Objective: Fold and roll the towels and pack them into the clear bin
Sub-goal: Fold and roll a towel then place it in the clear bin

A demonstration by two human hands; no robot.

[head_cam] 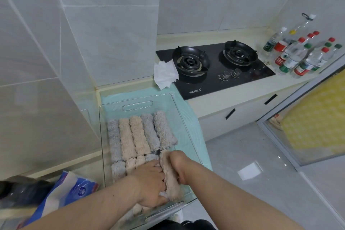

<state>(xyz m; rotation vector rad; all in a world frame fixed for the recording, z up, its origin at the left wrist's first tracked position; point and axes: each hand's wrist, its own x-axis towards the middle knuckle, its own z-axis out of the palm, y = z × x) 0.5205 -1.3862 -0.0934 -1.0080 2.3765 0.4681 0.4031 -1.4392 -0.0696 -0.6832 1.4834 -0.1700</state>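
Gripping a pink towel roll [170, 179], both hands [152, 183] [178, 165] sit inside the bin [115, 107].

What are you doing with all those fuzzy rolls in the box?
A person is packing rolled towels into the clear bin on the kitchen counter. The left grip and right grip, both bare hands, hold a pink rolled towel at the bin's near right corner, fitting it beside the others. Five rolls already fill the far row.
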